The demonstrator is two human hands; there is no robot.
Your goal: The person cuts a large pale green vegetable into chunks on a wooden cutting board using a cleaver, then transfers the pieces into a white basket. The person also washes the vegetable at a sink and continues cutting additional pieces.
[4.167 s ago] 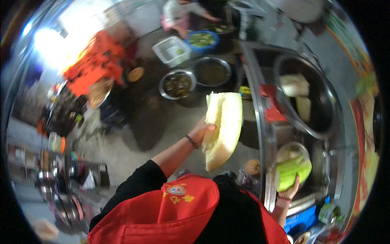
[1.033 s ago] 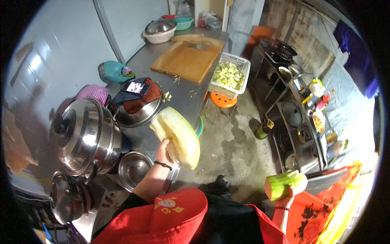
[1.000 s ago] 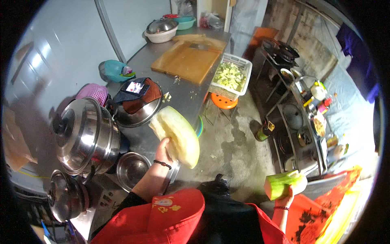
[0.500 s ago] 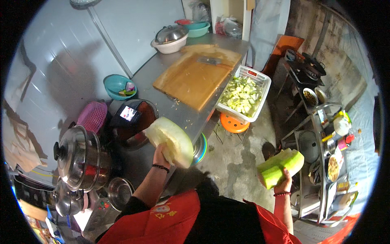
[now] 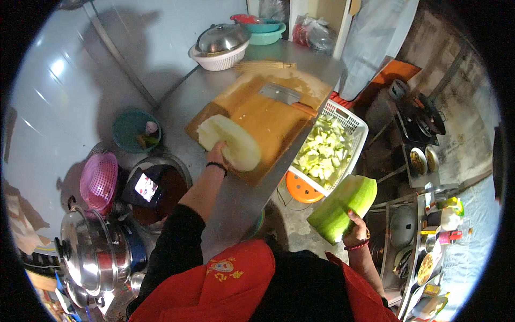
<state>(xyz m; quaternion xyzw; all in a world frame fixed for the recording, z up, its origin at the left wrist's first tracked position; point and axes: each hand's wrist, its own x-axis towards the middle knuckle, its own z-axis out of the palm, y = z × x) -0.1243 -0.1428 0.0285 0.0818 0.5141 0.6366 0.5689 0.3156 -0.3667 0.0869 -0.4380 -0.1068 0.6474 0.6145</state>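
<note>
My left hand (image 5: 217, 154) grips a large pale chunk of winter melon (image 5: 236, 140), its whitish cut side showing, over the near left part of the wooden cutting board (image 5: 287, 121). Whether the chunk touches the board I cannot tell. Out to the right, my right hand (image 5: 355, 231) holds a second winter melon piece (image 5: 343, 206) in the air, green rind up, fingers curled around its lower side. On the far right of the board lies a cleaver (image 5: 280, 94) with a wooden handle. Cut melon pieces (image 5: 324, 153) fill a white plastic basket (image 5: 360, 129) beside the table.
An orange stool (image 5: 303, 188) stands under the basket. Along the left are a teal basket (image 5: 123, 134), a pink colander (image 5: 99, 180) and a steel steamer pot (image 5: 88, 249). A metal-lidded white basket (image 5: 220, 59) sits behind the board. Shelving with pans (image 5: 402, 225) lines the right.
My left hand has carried its melon chunk forward from the table's near edge to over the board. My right hand has brought its piece inward, closer to the white basket. The view has shifted.
</note>
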